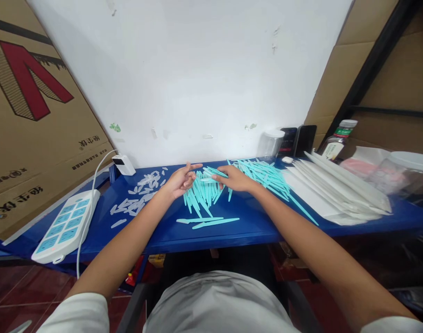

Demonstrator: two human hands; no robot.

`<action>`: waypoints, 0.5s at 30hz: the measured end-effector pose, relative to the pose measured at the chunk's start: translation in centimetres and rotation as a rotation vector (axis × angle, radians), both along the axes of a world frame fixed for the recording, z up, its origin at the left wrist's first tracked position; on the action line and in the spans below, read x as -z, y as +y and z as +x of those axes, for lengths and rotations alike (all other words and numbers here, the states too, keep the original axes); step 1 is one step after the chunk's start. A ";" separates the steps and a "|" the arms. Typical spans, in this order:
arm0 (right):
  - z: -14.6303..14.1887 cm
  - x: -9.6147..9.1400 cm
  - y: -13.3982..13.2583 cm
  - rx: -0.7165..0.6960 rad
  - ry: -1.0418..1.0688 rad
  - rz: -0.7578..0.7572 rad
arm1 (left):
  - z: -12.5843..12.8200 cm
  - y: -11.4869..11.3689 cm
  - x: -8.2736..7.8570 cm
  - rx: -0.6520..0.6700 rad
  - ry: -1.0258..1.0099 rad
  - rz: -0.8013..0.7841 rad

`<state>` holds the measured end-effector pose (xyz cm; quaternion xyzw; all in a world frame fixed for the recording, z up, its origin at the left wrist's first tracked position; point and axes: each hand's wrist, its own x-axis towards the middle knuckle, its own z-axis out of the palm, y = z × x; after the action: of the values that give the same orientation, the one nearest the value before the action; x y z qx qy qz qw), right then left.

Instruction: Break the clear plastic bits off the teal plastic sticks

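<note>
A pile of thin turquoise plastic sticks [202,196] lies on the blue table [246,226] in front of me, with a second heap [266,175] to its right. My left hand [180,180] rests at the pile's left edge, index finger stretched out, other fingers loosely curled. My right hand [232,178] lies on the pile's right side, its fingers closed on one turquoise stick [211,173]. Two long sticks [207,222] lie apart near the front edge. Small white plastic pieces [138,196] are scattered to the left.
A stack of white paper sleeves [336,189] fills the table's right. A white power strip [67,226] and its adapter [124,165] sit at left. Jars [272,143], a bottle [338,138] and a dark phone [304,138] stand at the back. Cardboard boxes [31,115] flank the white wall.
</note>
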<state>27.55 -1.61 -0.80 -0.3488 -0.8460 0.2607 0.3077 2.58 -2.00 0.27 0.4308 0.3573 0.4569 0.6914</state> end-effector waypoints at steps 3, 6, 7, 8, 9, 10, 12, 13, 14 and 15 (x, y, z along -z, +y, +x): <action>-0.3 -0.1 -0.2 -0.029 0.115 -0.128 | 0.5 -0.5 -0.4 -0.084 -0.016 0.018; -0.9 -0.4 -0.6 -0.061 0.316 -0.399 | 1.2 -1.1 -1.1 -0.102 -0.119 0.036; -1.0 -0.5 -0.8 -0.080 0.374 -0.478 | 1.5 -1.3 -1.3 -0.090 -0.155 0.041; -1.2 -0.6 -1.0 -0.097 0.414 -0.529 | 1.7 -1.5 -1.5 -0.076 -0.186 0.044; -1.4 -0.7 -1.3 -0.110 0.433 -0.550 | 2.0 -1.7 -1.6 -0.065 -0.210 0.046; -1.6 -0.7 -1.5 -0.117 0.432 -0.548 | 2.4 -1.9 -1.7 -0.055 -0.228 0.046; -1.9 -0.8 -1.9 -0.118 0.403 -0.521 | 3.0 -2.1 -1.7 -0.038 -0.244 0.046; -2.1 -0.8 -2.0 -0.117 0.389 -0.509 | 3.3 -2.2 -1.6 -0.029 -0.242 0.046; -2.2 -0.8 -2.2 -0.118 0.381 -0.504 | 3.6 -2.2 -1.5 -0.023 -0.238 0.047; -2.3 -0.8 -2.2 -0.126 0.377 -0.511 | 3.8 -2.2 -1.4 -0.019 -0.235 0.049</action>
<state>25.22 -3.86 0.02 -0.3075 -0.7011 0.5432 0.3447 6.39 -4.24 1.68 0.3879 0.2665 0.5193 0.7134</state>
